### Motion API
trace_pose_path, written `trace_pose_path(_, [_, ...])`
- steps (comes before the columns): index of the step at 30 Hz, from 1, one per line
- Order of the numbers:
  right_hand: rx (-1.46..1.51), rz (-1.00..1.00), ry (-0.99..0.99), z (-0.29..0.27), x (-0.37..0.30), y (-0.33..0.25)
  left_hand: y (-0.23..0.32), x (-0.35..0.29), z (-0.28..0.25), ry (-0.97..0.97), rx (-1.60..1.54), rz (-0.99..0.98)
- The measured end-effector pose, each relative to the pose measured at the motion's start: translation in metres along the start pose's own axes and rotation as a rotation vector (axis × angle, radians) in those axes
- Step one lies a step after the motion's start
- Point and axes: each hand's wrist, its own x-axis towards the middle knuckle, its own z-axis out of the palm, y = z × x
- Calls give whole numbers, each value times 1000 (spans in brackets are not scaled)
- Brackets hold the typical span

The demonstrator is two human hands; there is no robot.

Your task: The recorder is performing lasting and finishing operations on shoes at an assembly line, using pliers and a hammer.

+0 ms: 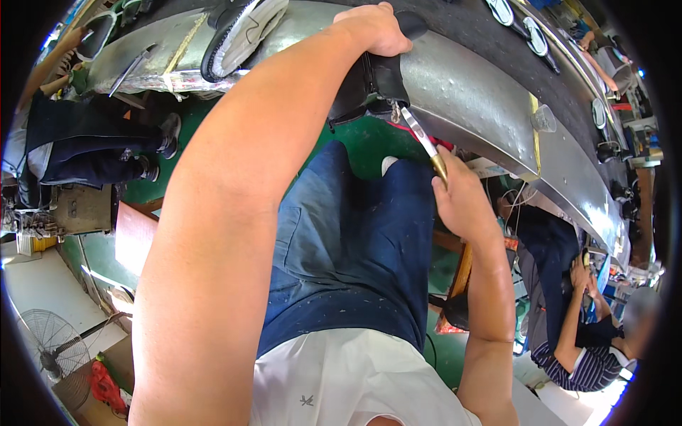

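Observation:
My left hand [375, 30] reaches to the bench and is closed on a black leather shoe [389, 77], which overhangs the bench's near edge. The fingers' undersides are hidden behind the hand. Below the shoe, my right hand [465, 193] is wrapped round a slim metal hand tool [424, 140], silver at the top and brass-coloured near the grip. The tool's tip points up and left and meets the shoe's lower edge, beside a small pale frayed bit; whether it grips the material I cannot tell.
A curved metal bench [472, 89] runs across, with a dark belt [455, 21] behind it. Left on it stands a shoe with a light sole [259, 35] and a thin tool [133, 69]. A clear cup [545, 118] stands right. Co-workers sit at both sides; a fan [51, 348] stands lower left.

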Motion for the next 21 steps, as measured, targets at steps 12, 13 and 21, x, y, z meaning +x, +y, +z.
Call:
trace_pose_path(12, [67, 203, -197, -10, 3, -13, 6, -10, -2, -9, 11, -39])
trace_pose_path(13, [153, 259, -198, -11, -2, -15, 8, -11, -3, 1, 11, -43])
trace_pose_path(21, [456, 383, -83, 14, -36, -39, 22, -21, -2, -28, 27, -40])
